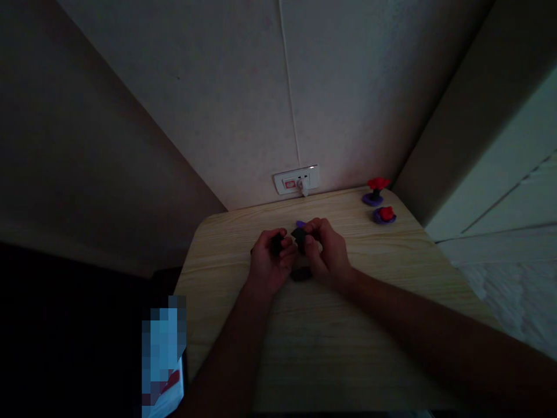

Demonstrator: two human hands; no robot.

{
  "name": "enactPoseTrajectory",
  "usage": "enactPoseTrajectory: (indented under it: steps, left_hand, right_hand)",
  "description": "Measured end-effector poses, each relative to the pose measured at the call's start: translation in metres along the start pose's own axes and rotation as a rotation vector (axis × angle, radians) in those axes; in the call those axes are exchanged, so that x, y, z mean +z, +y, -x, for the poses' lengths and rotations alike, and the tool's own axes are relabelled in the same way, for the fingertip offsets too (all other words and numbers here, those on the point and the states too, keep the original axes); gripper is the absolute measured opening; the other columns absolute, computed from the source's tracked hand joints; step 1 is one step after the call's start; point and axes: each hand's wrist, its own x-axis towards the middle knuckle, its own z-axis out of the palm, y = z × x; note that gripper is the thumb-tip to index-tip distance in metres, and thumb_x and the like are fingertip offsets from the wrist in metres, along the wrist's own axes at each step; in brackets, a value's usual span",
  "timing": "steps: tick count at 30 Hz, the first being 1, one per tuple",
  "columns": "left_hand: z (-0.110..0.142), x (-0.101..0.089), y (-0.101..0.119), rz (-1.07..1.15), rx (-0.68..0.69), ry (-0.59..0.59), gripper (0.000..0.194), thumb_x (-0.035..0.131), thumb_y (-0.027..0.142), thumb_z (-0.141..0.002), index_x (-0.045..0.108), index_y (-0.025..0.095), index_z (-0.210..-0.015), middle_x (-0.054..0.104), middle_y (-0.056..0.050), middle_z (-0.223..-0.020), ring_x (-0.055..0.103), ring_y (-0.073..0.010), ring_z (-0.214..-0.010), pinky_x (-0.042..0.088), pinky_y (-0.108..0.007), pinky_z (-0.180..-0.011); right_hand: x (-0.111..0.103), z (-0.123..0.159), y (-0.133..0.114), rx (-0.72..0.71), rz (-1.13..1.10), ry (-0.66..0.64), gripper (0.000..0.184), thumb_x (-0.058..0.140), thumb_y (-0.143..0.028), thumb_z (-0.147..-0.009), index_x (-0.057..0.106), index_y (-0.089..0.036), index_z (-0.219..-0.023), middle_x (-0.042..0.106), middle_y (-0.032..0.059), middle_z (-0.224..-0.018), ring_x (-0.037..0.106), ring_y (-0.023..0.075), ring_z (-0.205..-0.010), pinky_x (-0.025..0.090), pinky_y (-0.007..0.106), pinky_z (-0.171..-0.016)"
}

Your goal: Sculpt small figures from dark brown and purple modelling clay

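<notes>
My left hand [270, 261] is closed around a dark lump [277, 244], its fingers curled upward. My right hand [326, 249] pinches a dark green-black piece [299, 237] with a pointed edge between thumb and fingers. The two pieces are close together but apart. On the table just below the hands lies another dark flat piece [301, 274]. A small purple piece [300, 224] shows behind the right hand's fingertips, partly hidden. The light is dim, so the material of the pieces is hard to make out; they look like modelling clay.
Two red flower-like figures, one upright [378, 184] and one low [386, 213], stand on purple bases at the table's back right. The wooden table [339, 342] meets a wall with a socket [296, 180] and plug. A bright pixelated screen [163, 354] is at lower left.
</notes>
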Motion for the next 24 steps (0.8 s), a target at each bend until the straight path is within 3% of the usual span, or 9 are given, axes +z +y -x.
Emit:
enactPoseTrajectory:
  steps: [2, 6, 9, 13, 16, 20, 24]
  left_hand:
    - [0.002, 0.004, -0.002, -0.090, 0.077, 0.047, 0.004, 0.061, 0.015, -0.076, 0.061, 0.012, -0.077, 0.052, 0.001, -0.061, 0.042, -0.0045, -0.044, 0.027, -0.013, -0.034]
    - [0.004, 0.010, -0.008, -0.283, 0.204, 0.095, 0.013, 0.065, 0.013, -0.065, 0.065, 0.013, -0.078, 0.050, 0.003, -0.055, 0.041, -0.0050, -0.044, 0.031, -0.013, -0.038]
    - [0.006, 0.010, -0.011, -0.402, 0.229, 0.090, 0.013, 0.070, 0.021, -0.066, 0.064, 0.015, -0.076, 0.038, 0.008, -0.046, 0.030, -0.0042, -0.038, 0.024, -0.014, -0.035]
    - [0.009, 0.007, -0.014, -0.450, 0.291, 0.005, 0.028, 0.079, 0.039, -0.072, 0.068, 0.017, -0.086, 0.032, 0.011, -0.044, 0.022, -0.0032, -0.036, 0.022, -0.014, -0.034]
    - [0.011, 0.007, -0.015, -0.483, 0.330, -0.028, 0.033, 0.086, 0.038, -0.067, 0.071, 0.017, -0.088, 0.040, 0.010, -0.047, 0.026, -0.0022, -0.037, 0.024, -0.014, -0.035]
    - [0.008, 0.008, -0.015, -0.541, 0.445, 0.082, 0.033, 0.089, 0.038, -0.063, 0.070, 0.015, -0.077, 0.057, 0.004, -0.059, 0.042, -0.0040, -0.042, 0.033, -0.016, -0.038]
    - [0.004, 0.006, -0.016, -0.532, 0.540, 0.181, 0.035, 0.088, 0.042, -0.065, 0.065, 0.015, -0.067, 0.053, 0.005, -0.055, 0.045, -0.0049, -0.044, 0.033, -0.015, -0.039]
  right_hand:
    - [0.000, -0.001, 0.000, 0.014, 0.024, -0.011, 0.003, 0.049, -0.026, -0.095, 0.048, -0.023, -0.096, 0.058, 0.0001, -0.073, 0.057, 0.0163, -0.059, 0.044, 0.029, -0.055]
    - [-0.001, -0.004, 0.000, 0.065, 0.022, -0.027, 0.003, 0.048, -0.026, -0.094, 0.048, -0.023, -0.092, 0.058, -0.0010, -0.069, 0.056, 0.0156, -0.057, 0.042, 0.028, -0.054]
    - [-0.001, -0.005, 0.000, 0.082, 0.017, -0.034, 0.003, 0.046, -0.024, -0.091, 0.047, -0.023, -0.089, 0.056, -0.0016, -0.066, 0.055, 0.0154, -0.056, 0.041, 0.027, -0.053]
    - [-0.002, -0.008, -0.002, 0.048, 0.041, -0.037, 0.004, 0.047, -0.023, -0.087, 0.046, -0.023, -0.083, 0.050, -0.0035, -0.061, 0.048, 0.0138, -0.051, 0.036, 0.026, -0.049]
    - [-0.002, -0.010, -0.003, 0.036, 0.052, -0.045, 0.006, 0.047, -0.022, -0.087, 0.045, -0.023, -0.081, 0.050, -0.0035, -0.061, 0.046, 0.0131, -0.051, 0.036, 0.026, -0.050]
    - [-0.001, -0.010, -0.003, 0.016, 0.055, -0.072, 0.008, 0.049, -0.023, -0.087, 0.045, -0.023, -0.080, 0.051, -0.0035, -0.061, 0.047, 0.0123, -0.051, 0.036, 0.024, -0.050]
    - [0.001, -0.009, -0.003, 0.028, 0.057, -0.136, 0.007, 0.052, -0.026, -0.087, 0.047, -0.022, -0.084, 0.055, -0.0023, -0.065, 0.050, 0.0118, -0.053, 0.039, 0.023, -0.052]
